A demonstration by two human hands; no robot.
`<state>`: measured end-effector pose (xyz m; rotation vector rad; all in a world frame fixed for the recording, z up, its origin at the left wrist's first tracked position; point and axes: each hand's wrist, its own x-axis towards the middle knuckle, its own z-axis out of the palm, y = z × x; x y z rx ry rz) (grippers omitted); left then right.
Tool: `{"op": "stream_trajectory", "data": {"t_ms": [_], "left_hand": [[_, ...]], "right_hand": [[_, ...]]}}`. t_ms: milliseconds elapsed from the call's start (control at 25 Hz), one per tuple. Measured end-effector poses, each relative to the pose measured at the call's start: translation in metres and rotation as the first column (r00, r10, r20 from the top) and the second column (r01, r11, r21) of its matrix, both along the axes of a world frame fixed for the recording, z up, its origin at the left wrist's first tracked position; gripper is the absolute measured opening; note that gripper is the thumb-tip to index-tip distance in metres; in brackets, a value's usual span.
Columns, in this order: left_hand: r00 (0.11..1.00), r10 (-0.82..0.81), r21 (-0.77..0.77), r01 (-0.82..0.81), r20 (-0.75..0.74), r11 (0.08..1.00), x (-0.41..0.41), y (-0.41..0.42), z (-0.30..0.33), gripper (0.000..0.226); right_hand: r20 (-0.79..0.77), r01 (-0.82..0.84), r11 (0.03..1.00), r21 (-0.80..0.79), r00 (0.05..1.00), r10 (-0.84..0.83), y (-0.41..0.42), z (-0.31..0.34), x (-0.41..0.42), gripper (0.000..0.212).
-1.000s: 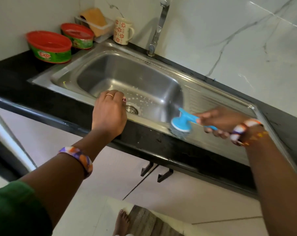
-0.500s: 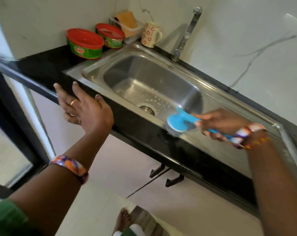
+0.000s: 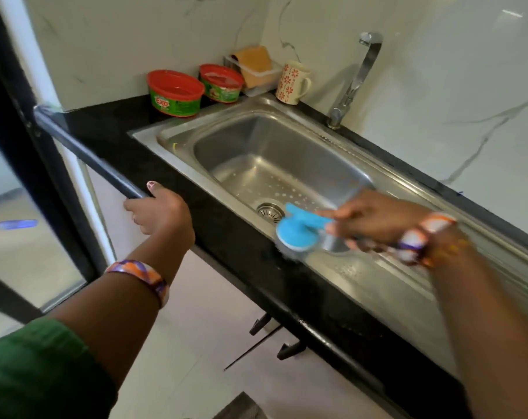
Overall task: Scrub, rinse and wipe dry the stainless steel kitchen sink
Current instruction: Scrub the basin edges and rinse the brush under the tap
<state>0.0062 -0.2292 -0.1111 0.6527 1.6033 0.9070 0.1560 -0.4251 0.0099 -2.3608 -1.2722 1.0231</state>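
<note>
The stainless steel sink is set in a black counter, with soap spots on its floor near the drain. My right hand grips the handle of a blue scrub brush, whose round head presses on the sink's front rim, right of the drain. My left hand holds the counter's front edge at the left, thumb on top and fingers curled under. The tap stands at the back; no water is running.
Two red-lidded green dish-soap tubs, a clear holder with an orange sponge and a flowered mug stand behind the sink. The ribbed drainboard stretches right. A dark door frame is at left.
My left hand left the sink's front rim, swung out left and now grips the counter edge. The brush slid a little along the front rim. The view shifted left.
</note>
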Motion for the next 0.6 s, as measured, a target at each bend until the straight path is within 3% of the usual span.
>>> {"op": "stream_trajectory", "data": {"t_ms": [80,240,320,440,520,600], "left_hand": [[0.996,0.021,0.038,-0.018,-0.081,0.999,0.005,-0.005,0.004,0.050],[0.974,0.034,0.065,-0.020,-0.222,0.998,0.009,-0.005,0.006,0.050],[0.955,0.043,0.067,-0.024,-0.295,0.997,0.010,-0.005,0.005,0.051],[0.943,0.044,0.080,-0.019,-0.331,0.997,0.012,-0.004,0.006,0.051],[0.946,0.045,0.074,-0.022,-0.322,0.997,0.012,-0.001,0.004,0.050],[0.944,0.035,0.072,-0.012,-0.328,0.997,0.011,-0.001,0.003,0.050]], "right_hand": [[-0.060,-0.034,0.992,-0.118,0.998,0.027,-0.035,0.010,0.014,0.028],[0.104,-0.233,0.959,0.163,0.970,0.218,0.027,-0.017,0.014,0.032],[0.157,-0.263,0.937,0.230,0.960,0.231,0.078,-0.029,-0.002,0.031],[0.063,-0.246,0.944,0.221,0.969,0.238,0.078,-0.031,0.010,0.030],[-0.087,-0.233,0.962,0.145,0.965,0.247,0.029,-0.020,0.036,0.026],[-0.281,-0.139,0.990,0.027,0.949,0.141,-0.031,-0.011,0.060,0.027]]}}
